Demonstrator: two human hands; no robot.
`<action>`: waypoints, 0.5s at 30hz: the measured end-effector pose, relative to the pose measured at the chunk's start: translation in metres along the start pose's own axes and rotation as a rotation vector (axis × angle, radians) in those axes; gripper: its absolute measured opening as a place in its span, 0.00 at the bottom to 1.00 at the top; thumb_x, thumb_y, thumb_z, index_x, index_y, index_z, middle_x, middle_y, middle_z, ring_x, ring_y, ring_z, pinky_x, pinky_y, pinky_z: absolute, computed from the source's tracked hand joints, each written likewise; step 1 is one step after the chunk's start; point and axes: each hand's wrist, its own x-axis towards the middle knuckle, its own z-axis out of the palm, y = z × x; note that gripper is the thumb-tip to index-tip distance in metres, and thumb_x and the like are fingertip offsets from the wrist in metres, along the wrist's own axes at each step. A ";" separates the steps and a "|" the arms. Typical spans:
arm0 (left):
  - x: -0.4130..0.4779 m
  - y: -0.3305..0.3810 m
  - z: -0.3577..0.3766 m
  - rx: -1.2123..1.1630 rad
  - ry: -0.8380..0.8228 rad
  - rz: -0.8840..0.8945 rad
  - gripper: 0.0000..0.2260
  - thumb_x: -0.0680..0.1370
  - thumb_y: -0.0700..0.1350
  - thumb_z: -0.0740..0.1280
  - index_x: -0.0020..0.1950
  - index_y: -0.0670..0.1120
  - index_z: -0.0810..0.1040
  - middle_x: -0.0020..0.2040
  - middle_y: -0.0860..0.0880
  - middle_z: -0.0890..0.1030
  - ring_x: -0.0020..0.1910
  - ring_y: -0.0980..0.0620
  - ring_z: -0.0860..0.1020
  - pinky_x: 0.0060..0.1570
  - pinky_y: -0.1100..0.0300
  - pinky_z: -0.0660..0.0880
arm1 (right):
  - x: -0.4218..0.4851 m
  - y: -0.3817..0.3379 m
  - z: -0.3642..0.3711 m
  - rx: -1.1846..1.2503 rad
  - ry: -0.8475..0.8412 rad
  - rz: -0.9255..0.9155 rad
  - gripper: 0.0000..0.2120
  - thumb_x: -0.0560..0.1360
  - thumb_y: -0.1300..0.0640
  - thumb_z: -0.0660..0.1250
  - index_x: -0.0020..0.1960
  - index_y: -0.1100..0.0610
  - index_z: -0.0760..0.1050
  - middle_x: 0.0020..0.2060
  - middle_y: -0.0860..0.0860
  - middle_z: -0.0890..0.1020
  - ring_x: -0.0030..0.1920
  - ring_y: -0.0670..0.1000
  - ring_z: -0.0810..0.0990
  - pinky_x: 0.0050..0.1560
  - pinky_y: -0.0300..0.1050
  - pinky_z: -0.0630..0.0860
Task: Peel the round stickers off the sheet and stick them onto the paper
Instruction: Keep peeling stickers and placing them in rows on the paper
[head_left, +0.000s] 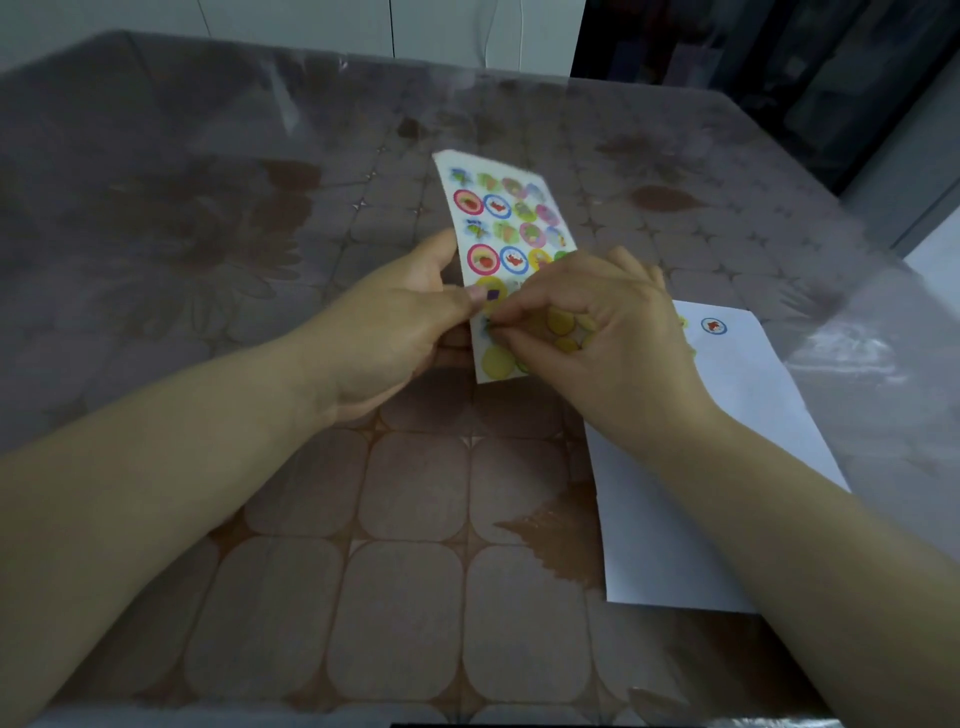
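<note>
A sticker sheet (506, 223) with rows of colourful round stickers is held upright above the table's middle. My left hand (400, 322) grips its left edge, thumb on the front. My right hand (597, 332) covers the sheet's lower right, with thumb and forefinger pinched at a sticker (489, 326) near the lower left of the sheet. Empty yellow circles show on the lower part of the sheet. White paper (727, 467) lies flat to the right, under my right forearm. A blue-rimmed round sticker (714, 326) sits on its far end, and another is partly hidden behind my right hand.
The table (363, 519) carries a brown patterned cloth under clear plastic. Its far edge meets a white wall, and a dark opening lies at the back right. The right table edge runs close past the paper.
</note>
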 end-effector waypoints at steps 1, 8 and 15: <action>0.000 -0.001 0.000 0.001 -0.015 0.008 0.18 0.80 0.35 0.56 0.66 0.51 0.68 0.56 0.45 0.82 0.47 0.50 0.82 0.48 0.55 0.80 | -0.001 0.000 -0.001 0.008 -0.015 0.011 0.04 0.67 0.53 0.71 0.42 0.48 0.81 0.40 0.41 0.80 0.43 0.43 0.71 0.52 0.35 0.60; 0.000 -0.003 0.000 0.018 -0.058 0.034 0.19 0.80 0.34 0.56 0.66 0.53 0.67 0.54 0.46 0.83 0.48 0.50 0.82 0.48 0.55 0.80 | -0.004 -0.007 -0.007 0.116 -0.102 0.115 0.03 0.68 0.55 0.72 0.40 0.48 0.80 0.36 0.35 0.77 0.43 0.40 0.76 0.45 0.34 0.72; 0.000 -0.003 -0.001 0.023 -0.078 0.034 0.21 0.79 0.35 0.58 0.69 0.51 0.66 0.55 0.43 0.82 0.49 0.49 0.82 0.48 0.54 0.80 | -0.003 -0.008 -0.012 0.276 -0.138 0.248 0.12 0.66 0.61 0.75 0.42 0.47 0.76 0.33 0.42 0.80 0.34 0.41 0.75 0.38 0.29 0.71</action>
